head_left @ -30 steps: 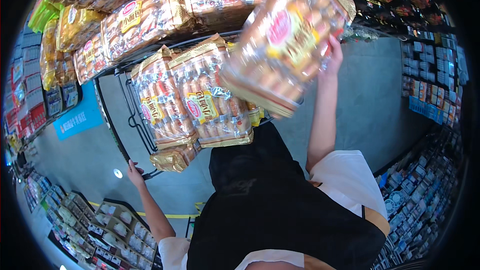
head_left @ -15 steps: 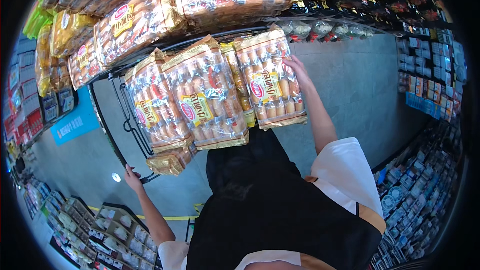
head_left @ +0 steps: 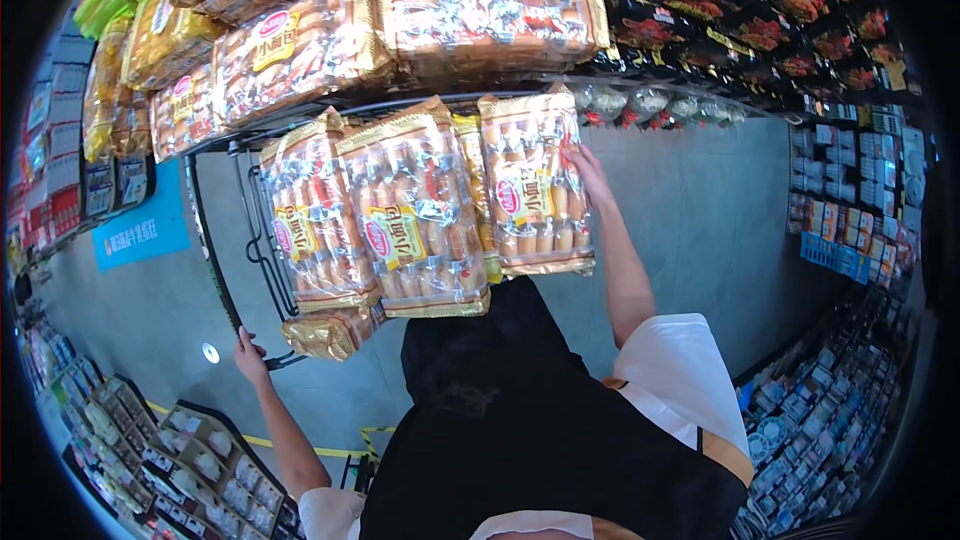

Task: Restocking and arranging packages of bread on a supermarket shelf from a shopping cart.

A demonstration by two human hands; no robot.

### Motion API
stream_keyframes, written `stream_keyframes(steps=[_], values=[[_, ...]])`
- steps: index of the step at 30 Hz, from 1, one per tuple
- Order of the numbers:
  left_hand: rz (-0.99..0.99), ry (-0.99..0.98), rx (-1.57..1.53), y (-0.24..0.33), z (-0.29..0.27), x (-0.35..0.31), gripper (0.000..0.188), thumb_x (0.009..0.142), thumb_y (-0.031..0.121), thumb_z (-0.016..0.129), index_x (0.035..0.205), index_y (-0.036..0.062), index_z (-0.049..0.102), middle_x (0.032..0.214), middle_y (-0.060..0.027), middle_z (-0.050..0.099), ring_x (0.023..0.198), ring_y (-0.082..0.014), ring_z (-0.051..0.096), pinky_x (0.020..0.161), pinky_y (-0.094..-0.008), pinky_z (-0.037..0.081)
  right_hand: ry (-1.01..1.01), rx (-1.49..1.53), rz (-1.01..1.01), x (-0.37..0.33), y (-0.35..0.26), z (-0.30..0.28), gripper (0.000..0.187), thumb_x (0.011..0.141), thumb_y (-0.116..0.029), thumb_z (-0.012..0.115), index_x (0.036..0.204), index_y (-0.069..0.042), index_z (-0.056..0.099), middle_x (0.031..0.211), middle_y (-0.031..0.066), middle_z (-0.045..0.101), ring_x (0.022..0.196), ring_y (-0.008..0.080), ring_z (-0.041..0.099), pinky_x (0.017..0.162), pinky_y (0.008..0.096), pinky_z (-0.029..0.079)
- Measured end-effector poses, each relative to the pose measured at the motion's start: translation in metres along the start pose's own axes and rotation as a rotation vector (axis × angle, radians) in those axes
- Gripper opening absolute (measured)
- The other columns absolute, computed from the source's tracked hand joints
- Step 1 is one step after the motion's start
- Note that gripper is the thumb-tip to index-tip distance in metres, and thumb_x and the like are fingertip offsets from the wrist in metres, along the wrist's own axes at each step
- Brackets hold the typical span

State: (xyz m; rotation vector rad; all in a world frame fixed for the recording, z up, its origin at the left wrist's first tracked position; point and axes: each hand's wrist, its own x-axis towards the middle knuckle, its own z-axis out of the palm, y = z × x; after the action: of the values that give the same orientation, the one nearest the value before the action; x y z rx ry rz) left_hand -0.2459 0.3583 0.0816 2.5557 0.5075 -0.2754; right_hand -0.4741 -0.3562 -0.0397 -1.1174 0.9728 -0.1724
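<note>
My left hand (head_left: 250, 354) is closed around the lower corner of a black metal rack frame (head_left: 218, 275). Piled on that rack are clear-and-gold bags of small bread rolls: one at the left (head_left: 320, 225), one in the middle (head_left: 412, 210) and one at the right (head_left: 535, 195). My right hand (head_left: 588, 177) lies against the right edge of the right-hand bag, fingers on its front and side; the thumb is hidden. A yellow package (head_left: 477, 180) shows in the gap beside it. Under the left bags another gold bag (head_left: 328, 333) peeks out.
Ahead, a shelf holds more bagged bread rolls (head_left: 490, 15), with black packages (head_left: 740, 0) to the right. Product racks (head_left: 835, 410) line the right side, and a low display bin (head_left: 215, 465) stands at lower left. Grey floor (head_left: 690, 210) shows between them.
The whole view has shifted slightly, with the shelf and bags sitting lower in the picture. Both hands keep their places on the rack frame and the right-hand bag.
</note>
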Motion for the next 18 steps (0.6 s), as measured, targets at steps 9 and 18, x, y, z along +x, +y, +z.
stream_keyframes(steps=[9, 18], values=[[-0.004, -0.008, -0.036, -0.008, 0.002, 0.001, 0.055, 0.092, 0.054, 0.048, 0.082, 0.0017, 0.062, 0.049, -0.0035, 0.049, 0.048, -0.0119, 0.048, 0.050, -0.0273, 0.037, 0.067, 0.158, -0.219, 0.000, -0.120, 0.087, 0.054, 0.089, -0.034, 0.062, 0.123, 0.005, 0.046, 0.108, 0.0179, 0.062, 0.097, 0.0234, 0.061, 0.078, 0.0332, 0.052], [-0.018, -0.015, -0.051, -0.007, 0.003, 0.003, 0.056, 0.092, 0.055, 0.047, 0.081, 0.0025, 0.061, 0.049, -0.0030, 0.048, 0.048, -0.0114, 0.048, 0.051, -0.0274, 0.037, -0.042, 0.568, -0.073, 0.043, -0.190, 0.168, 0.083, 0.089, -0.052, 0.056, 0.138, 0.006, 0.023, 0.112, 0.0305, 0.049, 0.106, 0.0366, 0.057, 0.084, 0.0456, 0.055]])
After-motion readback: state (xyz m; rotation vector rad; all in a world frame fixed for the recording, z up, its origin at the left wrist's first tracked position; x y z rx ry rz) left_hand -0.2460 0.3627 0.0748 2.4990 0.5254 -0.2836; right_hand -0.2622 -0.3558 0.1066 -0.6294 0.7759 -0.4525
